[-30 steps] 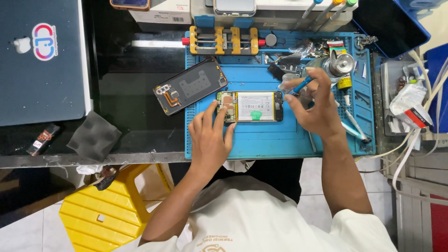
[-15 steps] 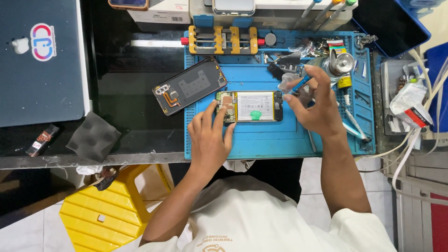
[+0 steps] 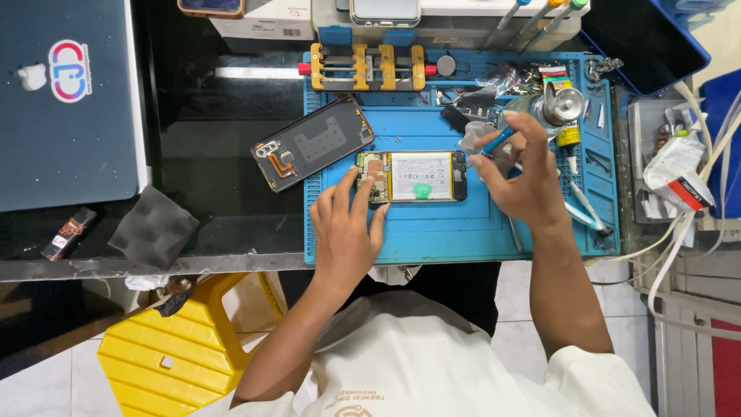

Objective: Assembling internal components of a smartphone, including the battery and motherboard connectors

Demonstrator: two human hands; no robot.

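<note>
An opened phone (image 3: 413,176) is steadied on the blue mat (image 3: 463,232) by the left hand (image 3: 347,232), fingers spread flat; a blue-handled tool (image 3: 496,141) is gripped in the right hand (image 3: 525,181).

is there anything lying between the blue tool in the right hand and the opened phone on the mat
Nothing visible does. The right hand holds the blue tool just off the right end of the opened phone; only bare blue mat lies between. The left hand rests on the phone's other end.
</note>
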